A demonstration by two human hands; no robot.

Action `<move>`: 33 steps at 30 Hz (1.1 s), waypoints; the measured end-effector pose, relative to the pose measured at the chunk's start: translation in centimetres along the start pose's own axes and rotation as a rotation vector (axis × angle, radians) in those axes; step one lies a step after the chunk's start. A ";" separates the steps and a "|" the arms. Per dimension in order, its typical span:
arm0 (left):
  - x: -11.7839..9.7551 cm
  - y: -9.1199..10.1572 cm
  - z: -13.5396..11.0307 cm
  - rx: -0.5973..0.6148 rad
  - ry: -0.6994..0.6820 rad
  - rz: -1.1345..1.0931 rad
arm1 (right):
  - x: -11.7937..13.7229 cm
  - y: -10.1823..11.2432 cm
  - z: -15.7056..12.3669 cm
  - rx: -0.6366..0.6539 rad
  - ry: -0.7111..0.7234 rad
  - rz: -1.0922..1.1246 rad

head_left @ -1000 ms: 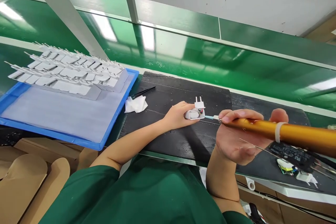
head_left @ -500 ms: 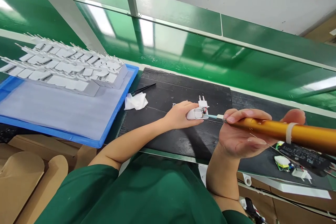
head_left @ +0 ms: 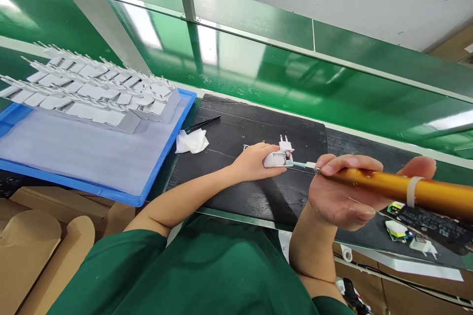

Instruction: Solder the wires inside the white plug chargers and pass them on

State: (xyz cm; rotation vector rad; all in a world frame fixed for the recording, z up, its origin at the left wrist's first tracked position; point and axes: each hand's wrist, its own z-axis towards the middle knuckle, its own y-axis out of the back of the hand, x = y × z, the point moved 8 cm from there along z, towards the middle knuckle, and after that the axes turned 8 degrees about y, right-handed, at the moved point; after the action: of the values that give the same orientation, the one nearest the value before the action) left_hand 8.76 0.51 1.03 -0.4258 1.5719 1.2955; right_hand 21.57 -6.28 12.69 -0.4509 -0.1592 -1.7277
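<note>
Clutching one two-pronged casing (head_left: pixel 274 159), the left hand (head_left: pixel 251 163) faces one golden tool (head_left: pixel 386 185) clasped by the right hand (head_left: pixel 337 201).

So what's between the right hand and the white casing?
The pale blue tip and white collar of the gold tool, seen in the head view.

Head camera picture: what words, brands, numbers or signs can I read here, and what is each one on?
None can be read with certainty.
Black block below the golden tube: pale printing, too small and blurred to read.
White casing: no lettering that I can see.
</note>
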 end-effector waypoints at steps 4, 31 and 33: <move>0.3 -0.4 0.1 0.029 0.048 -0.025 | 0.2 -0.9 0.1 -0.001 -0.033 0.010; -0.5 -0.1 -0.2 -0.010 0.005 -0.199 | -0.1 -2.5 0.2 0.012 -0.053 0.053; 0.3 0.1 0.3 -0.012 0.057 -0.202 | 0.0 -2.6 0.5 0.044 -0.055 0.102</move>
State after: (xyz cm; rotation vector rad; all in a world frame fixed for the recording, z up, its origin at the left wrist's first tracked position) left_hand 8.67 0.90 0.85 -0.6171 1.5260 1.1467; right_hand 19.17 -5.56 13.47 -0.4667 -0.2099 -1.6095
